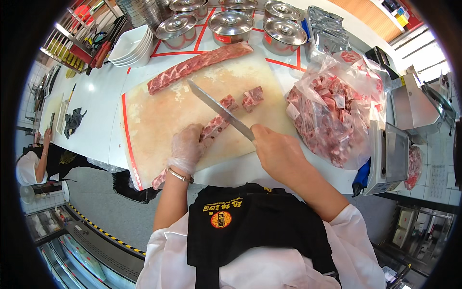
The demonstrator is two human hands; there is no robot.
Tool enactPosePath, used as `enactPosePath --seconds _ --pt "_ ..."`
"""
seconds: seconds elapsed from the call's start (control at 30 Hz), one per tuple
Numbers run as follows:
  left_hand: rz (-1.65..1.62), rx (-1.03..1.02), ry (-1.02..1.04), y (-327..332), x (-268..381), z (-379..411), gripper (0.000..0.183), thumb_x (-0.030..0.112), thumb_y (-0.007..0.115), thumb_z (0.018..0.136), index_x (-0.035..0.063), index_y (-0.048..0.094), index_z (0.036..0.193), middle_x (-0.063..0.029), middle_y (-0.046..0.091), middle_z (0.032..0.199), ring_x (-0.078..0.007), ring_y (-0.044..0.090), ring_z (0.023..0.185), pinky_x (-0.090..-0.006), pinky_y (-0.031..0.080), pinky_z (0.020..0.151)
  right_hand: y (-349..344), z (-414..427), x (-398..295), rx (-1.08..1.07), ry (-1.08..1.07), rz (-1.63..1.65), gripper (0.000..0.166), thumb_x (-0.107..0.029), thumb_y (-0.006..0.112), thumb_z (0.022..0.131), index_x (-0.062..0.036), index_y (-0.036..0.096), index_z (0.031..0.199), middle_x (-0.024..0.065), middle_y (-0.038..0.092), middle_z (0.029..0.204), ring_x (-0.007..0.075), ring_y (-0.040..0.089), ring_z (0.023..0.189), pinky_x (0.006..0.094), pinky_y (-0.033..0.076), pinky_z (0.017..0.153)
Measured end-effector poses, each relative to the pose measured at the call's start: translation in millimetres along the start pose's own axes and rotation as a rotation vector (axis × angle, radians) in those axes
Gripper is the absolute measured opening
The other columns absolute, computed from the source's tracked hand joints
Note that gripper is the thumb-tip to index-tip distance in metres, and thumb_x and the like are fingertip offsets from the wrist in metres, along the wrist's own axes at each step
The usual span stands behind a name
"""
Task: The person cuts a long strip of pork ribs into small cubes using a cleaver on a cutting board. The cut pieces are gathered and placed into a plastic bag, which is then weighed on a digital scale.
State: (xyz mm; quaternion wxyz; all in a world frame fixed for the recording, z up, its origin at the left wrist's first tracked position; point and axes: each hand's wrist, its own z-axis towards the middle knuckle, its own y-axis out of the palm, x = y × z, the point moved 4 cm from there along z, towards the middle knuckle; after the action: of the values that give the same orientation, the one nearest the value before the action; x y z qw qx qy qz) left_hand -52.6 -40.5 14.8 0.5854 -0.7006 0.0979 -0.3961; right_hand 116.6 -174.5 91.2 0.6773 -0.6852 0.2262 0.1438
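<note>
My left hand (187, 146), in a clear plastic glove, grips a strip of raw meat (215, 127) on the white cutting board (158, 124). The strip runs under my wrist to the board's near edge. My right hand (270, 148), bare, is shut on the handle of a long knife (220, 109). Its blade points up and left and crosses over the strip's far part; whether it touches the meat cannot be told. A cut chunk of meat (252, 98) lies right of the blade. Farther back on the board rests a second long strip of raw meat (200, 65).
A clear plastic bag of meat chunks (335, 115) stands right of the board, beside a scale (382, 162). Lidded steel pots (231, 27) and stacked white bowls (131, 47) stand behind. Another person (36, 162) works at the far left.
</note>
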Motion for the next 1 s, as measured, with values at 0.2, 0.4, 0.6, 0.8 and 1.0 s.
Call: enactPosePath --seconds 0.2,0.4,0.6,0.8,1.0 --pt "0.158 0.065 -0.01 5 1 -7 0.027 0.031 0.071 0.074 0.0072 0.061 0.079 -0.0124 0.062 0.077 -0.0317 0.063 0.076 -0.0426 0.05 0.066 11 3 -5 -0.095 -0.012 0.019 0.016 -0.002 0.044 0.083 -0.0013 0.045 0.099 0.0199 0.059 0.086 0.0404 0.062 0.076 0.0486 0.049 0.064" --pt "0.135 0.075 0.027 9 0 -6 0.029 0.031 0.069 0.078 0.0047 0.057 0.079 -0.0164 0.06 0.079 -0.035 0.06 0.078 -0.0445 0.048 0.069 8 8 -6 -0.167 0.007 -0.037 0.015 -0.001 0.045 0.083 0.0 0.042 0.098 0.022 0.059 0.084 0.0416 0.062 0.075 0.0501 0.05 0.064" --pt "0.205 0.032 0.014 11 2 -3 0.029 0.032 0.068 0.079 0.0042 0.057 0.08 -0.0164 0.06 0.08 -0.0354 0.06 0.079 -0.0451 0.049 0.069 1 21 -11 -0.254 -0.055 -0.122 0.015 0.001 0.047 0.082 0.0016 0.041 0.096 0.0239 0.06 0.081 0.0428 0.063 0.075 0.0496 0.051 0.064" --pt "0.178 0.004 0.044 10 2 -2 0.027 0.03 0.068 0.079 0.0041 0.057 0.081 -0.0164 0.06 0.079 -0.0353 0.06 0.077 -0.0452 0.049 0.067 -4 51 -19 -0.39 -0.011 -0.134 0.018 0.004 0.049 0.081 0.0032 0.041 0.098 0.024 0.06 0.08 0.0428 0.063 0.077 0.0494 0.05 0.064" --pt "0.21 -0.052 0.038 13 1 -3 0.024 0.025 0.07 0.076 0.0053 0.061 0.086 -0.0128 0.061 0.085 -0.0305 0.062 0.078 -0.0414 0.052 0.065 13 75 -36 -0.408 0.021 -0.106 0.019 0.004 0.047 0.081 0.003 0.041 0.099 0.0221 0.06 0.079 0.0425 0.061 0.077 0.0498 0.047 0.062"
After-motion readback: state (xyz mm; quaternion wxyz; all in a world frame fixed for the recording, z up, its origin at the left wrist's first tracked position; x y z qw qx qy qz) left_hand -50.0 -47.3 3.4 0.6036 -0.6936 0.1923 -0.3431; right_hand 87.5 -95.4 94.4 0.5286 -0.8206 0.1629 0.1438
